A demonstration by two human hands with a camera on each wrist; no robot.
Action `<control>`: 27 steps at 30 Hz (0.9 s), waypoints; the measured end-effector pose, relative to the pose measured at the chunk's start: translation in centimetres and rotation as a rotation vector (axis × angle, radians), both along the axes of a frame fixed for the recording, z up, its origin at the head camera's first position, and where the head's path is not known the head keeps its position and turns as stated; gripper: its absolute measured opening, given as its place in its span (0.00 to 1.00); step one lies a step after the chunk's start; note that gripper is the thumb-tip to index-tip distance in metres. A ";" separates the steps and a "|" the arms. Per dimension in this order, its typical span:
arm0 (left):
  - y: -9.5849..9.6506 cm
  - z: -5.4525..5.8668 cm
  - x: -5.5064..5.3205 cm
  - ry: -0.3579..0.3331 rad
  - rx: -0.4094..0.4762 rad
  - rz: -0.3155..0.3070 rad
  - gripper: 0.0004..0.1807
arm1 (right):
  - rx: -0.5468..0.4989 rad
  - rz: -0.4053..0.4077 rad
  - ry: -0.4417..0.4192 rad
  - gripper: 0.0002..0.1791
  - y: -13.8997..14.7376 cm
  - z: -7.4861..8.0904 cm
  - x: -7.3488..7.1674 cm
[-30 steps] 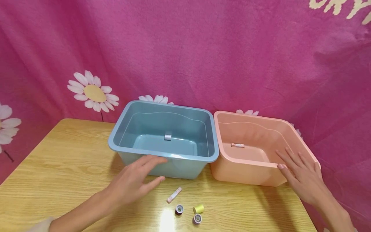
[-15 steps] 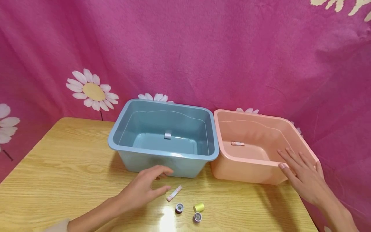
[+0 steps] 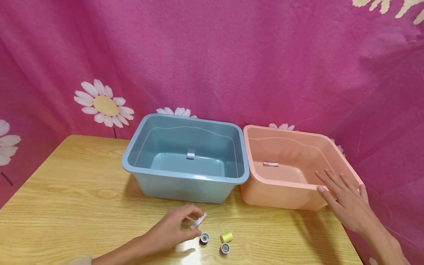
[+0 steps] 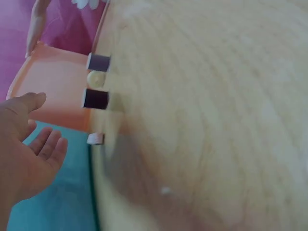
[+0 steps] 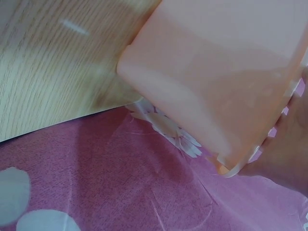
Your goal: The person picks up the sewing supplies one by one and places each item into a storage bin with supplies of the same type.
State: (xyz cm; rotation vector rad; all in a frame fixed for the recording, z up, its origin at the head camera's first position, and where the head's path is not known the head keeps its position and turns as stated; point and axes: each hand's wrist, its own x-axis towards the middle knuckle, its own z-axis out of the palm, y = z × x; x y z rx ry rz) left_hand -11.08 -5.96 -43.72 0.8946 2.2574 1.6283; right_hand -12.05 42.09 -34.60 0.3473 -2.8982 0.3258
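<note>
My left hand (image 3: 172,228) is low over the table in the head view, thumb and fingers spread apart on either side of a small white-and-pink strip (image 3: 198,221). In the left wrist view a gap shows between that hand (image 4: 31,144) and the strip (image 4: 95,139). Just right of the thumb stands a dark thread spool (image 3: 204,238). A yellow spool (image 3: 226,237) lies on its side beyond it, with a purple spool (image 3: 225,248) standing close by. My right hand (image 3: 347,202) rests on the near right rim of the pink basin (image 3: 281,186), fingers straight.
A blue basin (image 3: 185,175) stands left of the pink one, a small pale cylinder (image 3: 190,155) on its floor. Inside the pink basin lies another small strip (image 3: 271,164). Behind both hangs a magenta curtain (image 3: 198,55) along the wooden table's (image 3: 73,176) back edge.
My left hand has come down and toward the near side from the blue basin's front wall to the strip. The right hand stays on the pink basin's rim.
</note>
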 end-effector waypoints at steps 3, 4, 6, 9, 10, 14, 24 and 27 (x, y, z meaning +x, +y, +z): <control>0.3 -0.6 0.2 -0.038 0.006 -0.011 0.19 | -0.002 0.002 0.001 0.29 -0.1 0.0 -0.1; 0.4 -0.8 0.3 -0.036 -0.002 -0.008 0.20 | -0.001 0.002 0.005 0.29 -0.1 0.0 -0.1; 0.6 -1.2 0.3 -0.021 -0.028 -0.001 0.21 | 0.003 -0.002 0.010 0.29 -0.1 -0.1 -0.1; 1.1 -1.5 0.3 0.025 -0.080 0.018 0.22 | 0.009 -0.006 0.012 0.29 -0.1 -0.1 -0.1; 1.1 -1.6 0.3 0.035 -0.094 0.025 0.22 | 0.009 -0.005 0.013 0.29 -0.1 -0.2 -0.1; 1.4 -1.8 0.5 0.059 -0.130 0.039 0.22 | 0.013 -0.003 0.019 0.29 -0.1 -0.4 -0.2; 1.8 -2.2 0.4 0.048 -0.171 0.016 0.19 | 0.016 -0.004 0.026 0.29 0.1 -0.4 -0.1; 1.8 -2.2 0.3 0.062 -0.190 0.021 0.17 | 0.012 -0.005 0.023 0.29 0.2 -0.4 -0.2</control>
